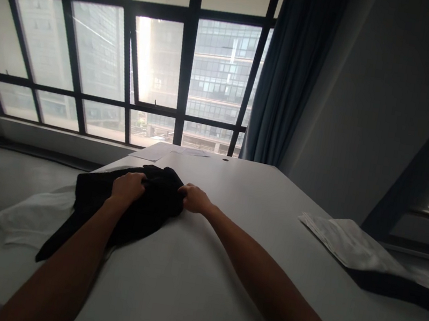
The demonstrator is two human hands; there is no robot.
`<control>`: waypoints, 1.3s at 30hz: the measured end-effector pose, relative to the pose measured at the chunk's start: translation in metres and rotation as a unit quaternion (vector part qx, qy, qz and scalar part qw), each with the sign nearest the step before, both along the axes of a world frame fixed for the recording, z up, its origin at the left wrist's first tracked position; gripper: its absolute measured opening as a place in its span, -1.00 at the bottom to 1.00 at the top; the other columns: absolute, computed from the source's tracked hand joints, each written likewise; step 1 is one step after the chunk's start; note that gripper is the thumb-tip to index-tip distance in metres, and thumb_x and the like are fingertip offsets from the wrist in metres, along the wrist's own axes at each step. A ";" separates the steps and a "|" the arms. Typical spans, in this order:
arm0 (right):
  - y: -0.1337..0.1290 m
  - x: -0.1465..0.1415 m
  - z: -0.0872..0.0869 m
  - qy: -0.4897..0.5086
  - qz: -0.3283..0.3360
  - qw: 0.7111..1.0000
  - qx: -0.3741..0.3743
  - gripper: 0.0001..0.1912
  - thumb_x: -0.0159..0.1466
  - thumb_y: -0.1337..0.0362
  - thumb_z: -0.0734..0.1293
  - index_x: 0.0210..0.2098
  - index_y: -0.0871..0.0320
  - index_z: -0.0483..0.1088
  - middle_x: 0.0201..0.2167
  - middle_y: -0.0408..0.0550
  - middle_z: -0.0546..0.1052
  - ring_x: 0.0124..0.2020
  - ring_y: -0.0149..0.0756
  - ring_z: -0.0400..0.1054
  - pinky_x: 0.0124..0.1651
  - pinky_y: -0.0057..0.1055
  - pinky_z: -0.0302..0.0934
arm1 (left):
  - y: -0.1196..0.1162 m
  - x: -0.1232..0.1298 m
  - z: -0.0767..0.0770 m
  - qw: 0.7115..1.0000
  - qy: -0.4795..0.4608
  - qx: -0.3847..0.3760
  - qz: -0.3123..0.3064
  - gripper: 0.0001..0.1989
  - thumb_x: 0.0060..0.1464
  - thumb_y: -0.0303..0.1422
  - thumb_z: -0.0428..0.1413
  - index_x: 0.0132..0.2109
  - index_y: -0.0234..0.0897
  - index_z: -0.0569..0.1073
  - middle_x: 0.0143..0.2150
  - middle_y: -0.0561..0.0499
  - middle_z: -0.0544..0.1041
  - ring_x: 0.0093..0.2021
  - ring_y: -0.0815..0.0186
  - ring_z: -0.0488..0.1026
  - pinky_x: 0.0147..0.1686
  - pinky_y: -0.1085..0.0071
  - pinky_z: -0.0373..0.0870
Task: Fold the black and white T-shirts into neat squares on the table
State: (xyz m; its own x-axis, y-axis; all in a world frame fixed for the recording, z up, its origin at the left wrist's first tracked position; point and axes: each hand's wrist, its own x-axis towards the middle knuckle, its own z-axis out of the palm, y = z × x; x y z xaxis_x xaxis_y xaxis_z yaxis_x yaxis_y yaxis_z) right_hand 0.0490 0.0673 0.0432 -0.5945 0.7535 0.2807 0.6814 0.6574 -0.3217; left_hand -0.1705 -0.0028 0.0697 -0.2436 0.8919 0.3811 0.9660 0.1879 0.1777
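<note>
A black garment (pixel 150 204) lies bunched on the white table (pixel 194 287), left of the middle; its exact kind cannot be made out. My left hand (pixel 128 186) is closed on the cloth near its upper middle. At the garment's right edge, my right hand (pixel 194 198) pinches the fabric between thumb and fingers. Part of the black cloth is hidden behind my left forearm. White cloth (pixel 38 217) lies on the table to the left, partly under the black garment.
On the table's right side rests a stack of folded pale cloth (pixel 363 246) with dark cloth (pixel 393 287) beneath it. Sheets of paper (pixel 146 154) lie toward the far end, near a round cable hole (pixel 225 160). A blue curtain (pixel 287 85) and windows stand beyond.
</note>
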 end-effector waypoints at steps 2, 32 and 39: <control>-0.003 -0.004 0.005 0.055 0.012 0.998 0.030 -0.45 0.14 0.38 0.34 0.14 0.05 0.38 0.16 0.03 0.40 0.02 -0.14 0.40 0.07 -0.24 0.29 | -0.003 0.017 0.002 0.988 -0.047 0.125 -0.081 -0.72 0.16 -0.35 0.01 -0.06 -0.19 0.57 -0.11 -0.13 0.64 -0.07 0.02 0.56 -0.05 0.14 0.46; -0.019 0.281 -0.042 -0.061 -0.256 0.964 0.039 -0.49 0.14 0.45 0.30 0.09 0.14 0.46 0.24 0.08 0.34 0.19 -0.11 0.27 0.23 -0.26 0.13 | 0.074 -0.033 -0.026 0.978 0.141 -0.117 0.098 -0.77 0.06 -0.36 0.10 -0.16 -0.26 0.59 0.19 -0.21 0.49 0.32 -0.23 0.14 0.22 -0.30 -0.07; -0.043 0.278 -0.015 -0.083 -0.228 0.970 -0.022 -0.67 0.10 0.34 0.41 -0.11 0.14 0.58 0.00 0.06 0.51 -0.06 -0.11 0.45 -0.02 -0.33 0.29 | 0.072 0.008 -0.022 0.990 0.138 -0.022 0.008 -0.51 0.20 -0.14 -0.01 0.10 -0.42 0.46 0.30 -0.38 0.31 0.23 -0.23 0.25 0.12 -0.12 0.20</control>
State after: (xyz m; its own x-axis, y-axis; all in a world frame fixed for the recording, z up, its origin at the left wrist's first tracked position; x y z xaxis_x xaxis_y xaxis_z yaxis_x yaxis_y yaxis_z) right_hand 0.3274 0.0245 0.0286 -0.2301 0.9580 0.1710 0.9431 0.2628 -0.2036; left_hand -0.1624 0.0697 0.0482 -0.1504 0.9059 0.3959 0.9733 0.2060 -0.1016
